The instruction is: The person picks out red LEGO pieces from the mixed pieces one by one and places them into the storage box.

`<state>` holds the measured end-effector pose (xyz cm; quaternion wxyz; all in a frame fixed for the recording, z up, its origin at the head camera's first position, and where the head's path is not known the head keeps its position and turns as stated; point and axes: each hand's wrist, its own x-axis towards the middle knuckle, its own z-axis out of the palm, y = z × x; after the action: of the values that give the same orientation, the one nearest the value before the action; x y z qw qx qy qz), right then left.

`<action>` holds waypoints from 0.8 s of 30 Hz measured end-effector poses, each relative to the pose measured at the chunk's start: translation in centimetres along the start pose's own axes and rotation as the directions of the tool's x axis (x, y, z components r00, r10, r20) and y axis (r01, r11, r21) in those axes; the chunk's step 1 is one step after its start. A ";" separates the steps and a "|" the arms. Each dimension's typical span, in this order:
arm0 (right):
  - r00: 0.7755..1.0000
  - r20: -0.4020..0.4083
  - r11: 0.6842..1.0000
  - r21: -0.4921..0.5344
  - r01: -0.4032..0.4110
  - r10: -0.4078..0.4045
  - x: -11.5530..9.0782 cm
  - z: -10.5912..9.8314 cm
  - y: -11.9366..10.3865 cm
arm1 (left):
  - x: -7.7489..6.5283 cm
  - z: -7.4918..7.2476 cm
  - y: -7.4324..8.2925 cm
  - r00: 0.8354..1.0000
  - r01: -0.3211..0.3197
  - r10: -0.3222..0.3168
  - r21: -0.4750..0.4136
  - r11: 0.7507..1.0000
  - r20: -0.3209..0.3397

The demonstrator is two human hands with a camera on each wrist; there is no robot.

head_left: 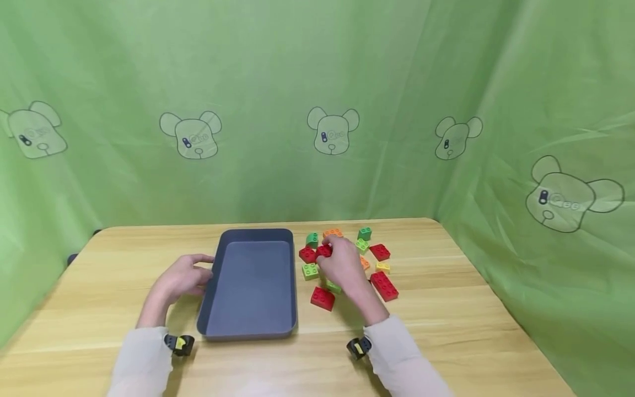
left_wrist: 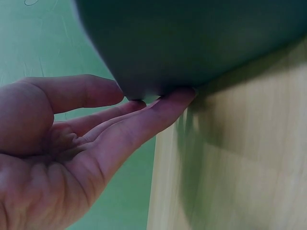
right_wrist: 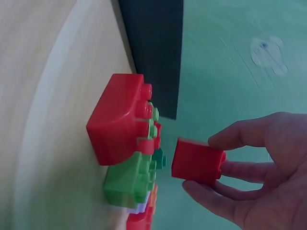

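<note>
In the head view my left hand [head_left: 181,278] is at the left wall of a dark blue-grey tray [head_left: 208,298], its fingers extended. In the left wrist view the fingertips [left_wrist: 180,98] touch the tray's outer side [left_wrist: 182,48]. My right hand [head_left: 342,264] is over the group of building bricks right of the tray. Between thumb and fingers it pinches a red brick [right_wrist: 196,162], which hangs apart from the others in the right wrist view. Nearest to that hand are another red brick [head_left: 307,254], a lime brick [head_left: 310,271] and a rounded red brick [head_left: 323,298].
Further bricks lie scattered around: a long red one [head_left: 384,286], a yellow one [head_left: 382,267], a dark green one [head_left: 364,233] and several more. The wooden table [head_left: 446,331] meets a green curtain [head_left: 278,182] at its back and right side.
</note>
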<state>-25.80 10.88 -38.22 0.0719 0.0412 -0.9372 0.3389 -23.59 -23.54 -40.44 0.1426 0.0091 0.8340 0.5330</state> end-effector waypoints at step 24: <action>0.956 0.128 0.959 -0.070 0.276 -0.266 4.2 3.8 -11.6 | -0.2 0.0 0.2 1.000 0.002 -0.002 -0.004 1.000 0.013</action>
<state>-28.94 -0.57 -33.18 0.0642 0.1859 -0.9391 0.2818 -23.47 -23.48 -40.18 0.1485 0.0115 0.8321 0.5343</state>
